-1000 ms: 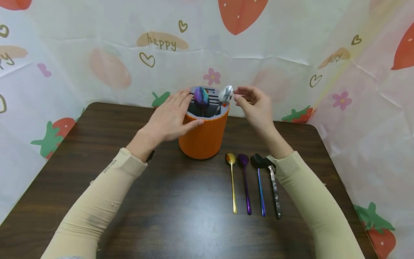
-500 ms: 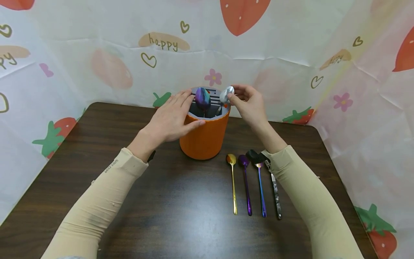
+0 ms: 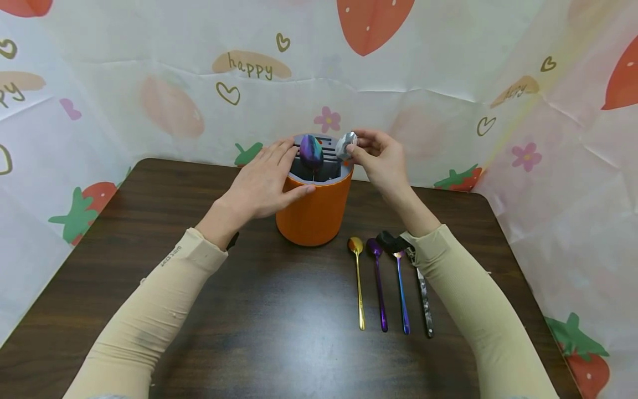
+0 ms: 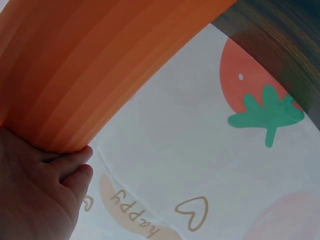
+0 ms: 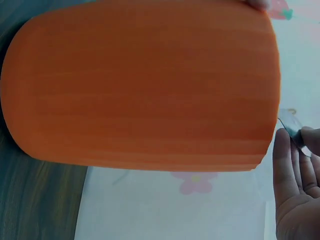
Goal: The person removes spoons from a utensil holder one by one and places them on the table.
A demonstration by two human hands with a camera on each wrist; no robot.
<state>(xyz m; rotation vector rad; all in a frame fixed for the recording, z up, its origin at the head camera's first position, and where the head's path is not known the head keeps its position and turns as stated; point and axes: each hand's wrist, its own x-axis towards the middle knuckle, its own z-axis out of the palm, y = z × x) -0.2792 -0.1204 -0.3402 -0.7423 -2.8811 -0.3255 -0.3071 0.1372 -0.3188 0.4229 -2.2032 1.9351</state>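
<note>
An orange cutlery holder [image 3: 311, 217] with a grey slotted insert stands upright at the back of the table. My left hand [image 3: 261, 180] rests on its left rim, fingers extended along the far side and thumb at the front; in the left wrist view its fingertips [image 4: 85, 155] touch the orange wall. At the right rim, my right hand [image 3: 382, 159] pinches the bowl of a silver spoon [image 3: 344, 147] between thumb and fingers. The spoon's handle points down into the holder, mostly hidden. Beside it, a purple-blue iridescent spoon [image 3: 311, 152] stands in the holder, bowl up.
Before the holder lie a gold spoon [image 3: 356, 246], a purple spoon [image 3: 375, 248], a blue-handled utensil [image 3: 402, 299] and one with a black-and-silver patterned handle [image 3: 425, 305]. A black wrist device [image 3: 391, 241] covers part of their heads. A strawberry-print sheet [image 3: 438, 44] hangs behind the table.
My right hand has moved slightly left and closed its thumb and fingers on the silver spoon's bowl, which has since turned and dipped a little. My left hand stays on the rim.
</note>
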